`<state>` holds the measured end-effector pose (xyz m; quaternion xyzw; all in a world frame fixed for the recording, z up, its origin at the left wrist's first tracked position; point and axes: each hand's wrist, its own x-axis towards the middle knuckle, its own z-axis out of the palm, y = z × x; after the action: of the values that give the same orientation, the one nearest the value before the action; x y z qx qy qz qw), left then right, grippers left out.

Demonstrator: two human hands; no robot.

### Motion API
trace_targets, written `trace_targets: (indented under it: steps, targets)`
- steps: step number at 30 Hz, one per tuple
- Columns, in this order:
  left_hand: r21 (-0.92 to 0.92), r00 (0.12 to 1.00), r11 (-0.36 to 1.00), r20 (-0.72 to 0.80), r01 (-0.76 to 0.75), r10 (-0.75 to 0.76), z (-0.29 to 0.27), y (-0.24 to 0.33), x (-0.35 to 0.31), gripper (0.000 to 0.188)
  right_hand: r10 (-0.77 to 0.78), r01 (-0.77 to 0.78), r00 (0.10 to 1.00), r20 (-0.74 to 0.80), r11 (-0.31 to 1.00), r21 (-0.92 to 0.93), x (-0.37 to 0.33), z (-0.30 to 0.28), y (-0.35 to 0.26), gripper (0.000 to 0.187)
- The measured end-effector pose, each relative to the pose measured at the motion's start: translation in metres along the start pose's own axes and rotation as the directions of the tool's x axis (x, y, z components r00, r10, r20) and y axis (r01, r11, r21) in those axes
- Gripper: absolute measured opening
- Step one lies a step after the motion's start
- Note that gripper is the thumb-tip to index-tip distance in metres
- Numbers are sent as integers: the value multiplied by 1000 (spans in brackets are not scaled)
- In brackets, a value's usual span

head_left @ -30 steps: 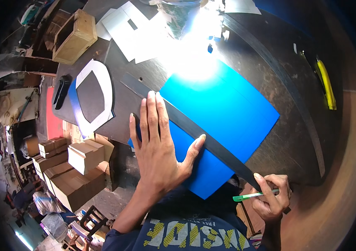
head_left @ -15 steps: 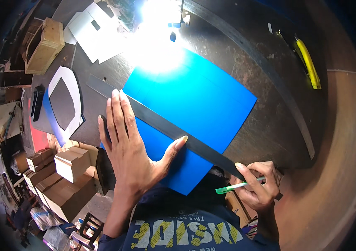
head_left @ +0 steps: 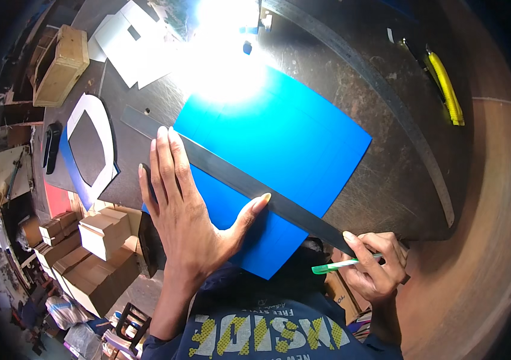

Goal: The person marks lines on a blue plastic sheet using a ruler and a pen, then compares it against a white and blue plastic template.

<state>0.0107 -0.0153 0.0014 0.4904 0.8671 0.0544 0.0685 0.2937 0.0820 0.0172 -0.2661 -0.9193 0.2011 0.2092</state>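
Observation:
A blue sheet lies on the dark worktop, its far part washed out by glare. Across it, slanting from upper left to lower right, runs a long dark metal ruler. My left hand presses flat on the ruler and sheet, fingers stretched and thumb spread out along the ruler's near edge. At the ruler's lower right end, my right hand has its fingers curled, with thumb and forefinger at the ruler's tip. A green-capped pen sticks out from between those fingers, pointing left.
A yellow cutter knife and a long metal strip lie to the right. White cut sheets, a wooden box, a white-and-blue cut-out frame and a black stapler-like object are left. Cardboard boxes stand below the table's left edge.
My right hand, with the pen, sits slightly farther right in the picture. The whole view has shifted a little; my left hand, the ruler and the sheet keep their arrangement.

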Motion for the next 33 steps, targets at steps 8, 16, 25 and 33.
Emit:
trace_targets:
  steps: [8,16,25,33]
  targets:
    - [11,1000,1000,-5,2,-2,1,0,1,129,9,-8,1000,20,1000,-22,0,0,0,52]
    - [11,1000,1000,-12,8,-8,-5,-1,-1,128,-15,15,1000,16,1000,4,4,-1,0,52]
    - [-34,1000,999,28,10,-9,-8,2,1,133,525,-501,850,34,788,358,21,-27,-10,20]
    - [-52,999,998,29,19,-18,-6,-2,0,134,246,-207,969,17,776,596,79,-22,1,37]
